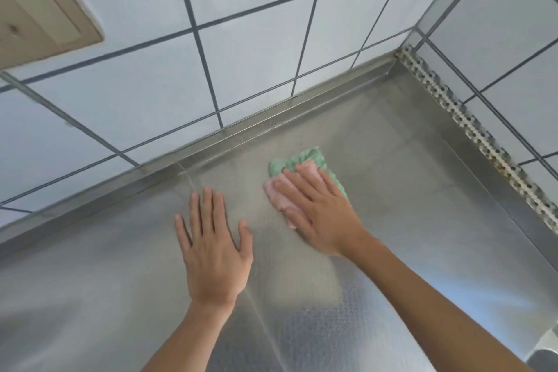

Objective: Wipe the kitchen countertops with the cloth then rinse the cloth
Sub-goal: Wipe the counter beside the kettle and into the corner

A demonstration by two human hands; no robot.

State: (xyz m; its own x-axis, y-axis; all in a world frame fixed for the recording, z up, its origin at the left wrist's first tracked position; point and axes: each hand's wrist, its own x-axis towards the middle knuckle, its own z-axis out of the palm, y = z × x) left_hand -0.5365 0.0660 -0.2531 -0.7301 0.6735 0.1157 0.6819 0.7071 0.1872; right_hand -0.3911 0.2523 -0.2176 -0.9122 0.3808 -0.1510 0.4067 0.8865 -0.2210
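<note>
Right hand (pixel 320 208) is pressing flat, fingers spread, on soft, limp green-and-pink folded cloth (pixel 305 166) against textured steel worktop (pixel 407 175); left hand (pixel 213 248) is resting open, empty; likely light, best pinched at an edge.

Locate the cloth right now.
In the head view, the cloth lies flat on the steel countertop, pressed under the right hand, right of the left hand and near the tiled back wall.

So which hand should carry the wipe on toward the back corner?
Right. The right hand is already pressed flat on the cloth, nearer the corner. The left hand lies flat on the bare countertop, apart from the cloth.
</note>
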